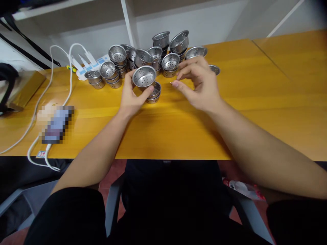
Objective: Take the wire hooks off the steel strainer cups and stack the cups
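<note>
My left hand (130, 95) is closed around a round metal strainer cup (144, 77) with a flared rim and a perforated bottom, thumb on its near side. The cup is tilted so that its inside faces me. Just under and behind it, a short stack of smaller strainer cups (154, 95) stands on the table, partly hidden. My right hand (200, 81) hovers to the right with thumb and fingers apart. Nothing I can make out is between them. Nearest to it are a stack of strainer cups (170, 64) and a wider strainer cup (196, 52) behind the fingers.
More stacked strainer cups (108, 71) stand along the back of the wooden table (268, 102). At the left are a power strip (95, 64), white cables (71, 78) and a phone (57, 125). A shelf divider (129, 23) rises behind the stacks.
</note>
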A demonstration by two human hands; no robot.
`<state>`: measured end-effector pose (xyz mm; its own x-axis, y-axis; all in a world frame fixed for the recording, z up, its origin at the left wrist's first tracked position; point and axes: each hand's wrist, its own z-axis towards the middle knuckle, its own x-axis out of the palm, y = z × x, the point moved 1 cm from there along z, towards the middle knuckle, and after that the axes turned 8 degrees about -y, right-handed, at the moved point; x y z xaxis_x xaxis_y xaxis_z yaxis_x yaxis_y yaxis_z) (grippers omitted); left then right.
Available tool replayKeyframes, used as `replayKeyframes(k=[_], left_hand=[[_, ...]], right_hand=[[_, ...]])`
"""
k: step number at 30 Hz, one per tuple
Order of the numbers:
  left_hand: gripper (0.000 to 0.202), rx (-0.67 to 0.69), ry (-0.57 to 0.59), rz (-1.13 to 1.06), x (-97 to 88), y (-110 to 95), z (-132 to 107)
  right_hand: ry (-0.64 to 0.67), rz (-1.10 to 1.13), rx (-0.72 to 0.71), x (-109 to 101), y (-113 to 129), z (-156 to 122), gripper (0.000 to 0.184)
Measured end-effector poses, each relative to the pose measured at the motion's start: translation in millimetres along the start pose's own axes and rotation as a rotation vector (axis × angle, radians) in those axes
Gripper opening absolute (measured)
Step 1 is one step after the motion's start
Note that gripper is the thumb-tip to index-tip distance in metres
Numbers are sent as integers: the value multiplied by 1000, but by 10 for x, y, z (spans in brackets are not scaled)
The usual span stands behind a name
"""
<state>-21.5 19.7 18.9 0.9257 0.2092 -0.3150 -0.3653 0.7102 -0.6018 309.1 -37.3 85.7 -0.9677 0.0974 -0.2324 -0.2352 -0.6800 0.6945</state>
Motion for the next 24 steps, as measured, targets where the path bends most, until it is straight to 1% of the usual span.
replayKeyframes(k=[1, 2, 4, 6, 7, 8, 10, 12, 13, 15, 17, 20, 24], left_hand=[[100, -32, -10, -14, -10, 52, -5], [101, -61, -12, -25, -15, 89, -7], [105, -109, 1, -37, -10, 109, -3], [107, -133, 20, -48, 10, 68, 4], [109, -131, 30, -55, 22, 37, 7], [111, -125, 41, -62, 33, 6, 8], [112, -109, 63, -67, 51, -39, 3], [115, -101, 78, -59, 61, -47, -9], [116, -100, 81, -53, 65, -39, -17], [118, -97, 85, -50, 75, -10, -30], [118, -90, 91, -53, 89, 21, -39], [119, -86, 92, -55, 109, 41, -47], [119, -108, 85, -56, 119, 12, -49]], right_hand=[[14, -62, -8, -78, -106, 17, 66], [66, -129, -10, -151, -229, 25, 68], [237, -241, 1, -270, -489, 11, 74], [389, -308, 14, -333, -701, -30, 78], [427, -330, 13, -341, -765, -52, 79], [436, -347, 6, -334, -793, -72, 80], [389, -365, -17, -276, -736, -98, 79], [323, -357, -35, -174, -558, -108, 81], [303, -339, -40, -113, -447, -110, 85], [313, -279, -56, 16, -232, -114, 93], [355, -222, -87, 125, -84, -122, 93], [390, -191, -123, 208, -26, -138, 93], [384, -179, -116, 213, -86, -153, 92]])
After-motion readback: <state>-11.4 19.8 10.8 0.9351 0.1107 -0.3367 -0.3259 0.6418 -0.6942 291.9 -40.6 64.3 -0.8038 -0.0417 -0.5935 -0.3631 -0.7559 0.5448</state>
